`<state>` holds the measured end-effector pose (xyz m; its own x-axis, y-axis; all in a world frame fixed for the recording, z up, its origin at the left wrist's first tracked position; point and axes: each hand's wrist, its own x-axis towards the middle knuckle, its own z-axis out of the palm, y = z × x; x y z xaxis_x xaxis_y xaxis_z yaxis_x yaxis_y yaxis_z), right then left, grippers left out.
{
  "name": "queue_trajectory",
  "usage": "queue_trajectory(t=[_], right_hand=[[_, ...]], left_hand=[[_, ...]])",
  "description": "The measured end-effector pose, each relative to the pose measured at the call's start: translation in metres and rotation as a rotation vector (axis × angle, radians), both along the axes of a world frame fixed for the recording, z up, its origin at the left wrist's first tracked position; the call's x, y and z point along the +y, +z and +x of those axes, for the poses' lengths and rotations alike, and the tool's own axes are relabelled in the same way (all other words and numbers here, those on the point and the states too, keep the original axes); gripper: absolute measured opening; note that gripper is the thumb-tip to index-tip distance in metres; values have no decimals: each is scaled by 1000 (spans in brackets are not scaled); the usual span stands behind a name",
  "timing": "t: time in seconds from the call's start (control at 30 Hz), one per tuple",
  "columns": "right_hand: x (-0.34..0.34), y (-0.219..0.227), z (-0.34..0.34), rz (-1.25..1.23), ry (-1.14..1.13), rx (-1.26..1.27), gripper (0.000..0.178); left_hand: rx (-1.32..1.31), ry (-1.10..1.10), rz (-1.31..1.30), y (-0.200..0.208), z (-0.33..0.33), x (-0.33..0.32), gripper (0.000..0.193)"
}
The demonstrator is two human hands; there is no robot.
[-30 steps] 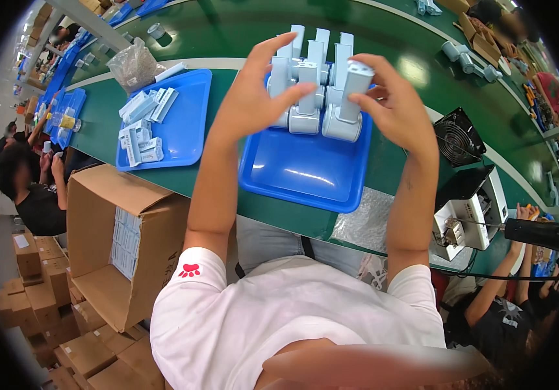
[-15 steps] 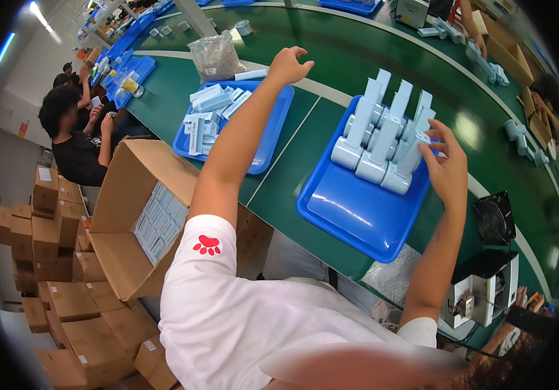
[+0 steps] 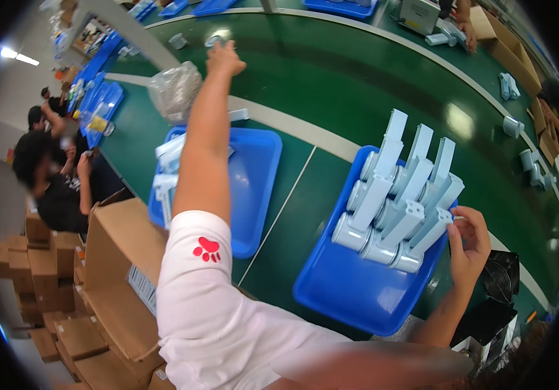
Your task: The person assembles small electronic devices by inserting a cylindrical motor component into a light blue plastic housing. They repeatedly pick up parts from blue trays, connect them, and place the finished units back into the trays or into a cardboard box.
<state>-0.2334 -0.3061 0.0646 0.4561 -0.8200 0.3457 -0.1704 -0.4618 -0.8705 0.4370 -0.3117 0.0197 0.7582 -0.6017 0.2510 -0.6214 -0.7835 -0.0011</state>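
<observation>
- Head view: A worker's left hand [image 3: 225, 62] hung over the green belt [image 3: 331, 84], arm stretched across a blue tray [image 3: 253, 195] and past a clear bag [image 3: 175, 91]; the step in hand appeared to be a reach for a round cup [image 3: 214, 40].
- The next move seemed to call for closing the fingers on that cup, with the arm clear of the bag.
- The cup lay on the belt just beyond the left fingertips; contact could not be told. Those fingers were spread, with nothing seen between them.
- The right hand [image 3: 468, 250] curled at the front right handle of the pale-blue parts [image 3: 416, 221], set in rows in a second tray [image 3: 357, 292]; whether it pinched the handle could not be told.
</observation>
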Motion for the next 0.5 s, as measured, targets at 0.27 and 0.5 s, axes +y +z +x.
queue_trajectory(t=[0.27, 0.5], right_hand=[[-11, 0, 10, 281, 3, -204, 17], [-10, -13, 6, 245, -27, -255, 13]], left_hand=[[-107, -141, 183, -45, 202, 0, 89], [-123, -58, 43, -92, 224, -54, 92]])
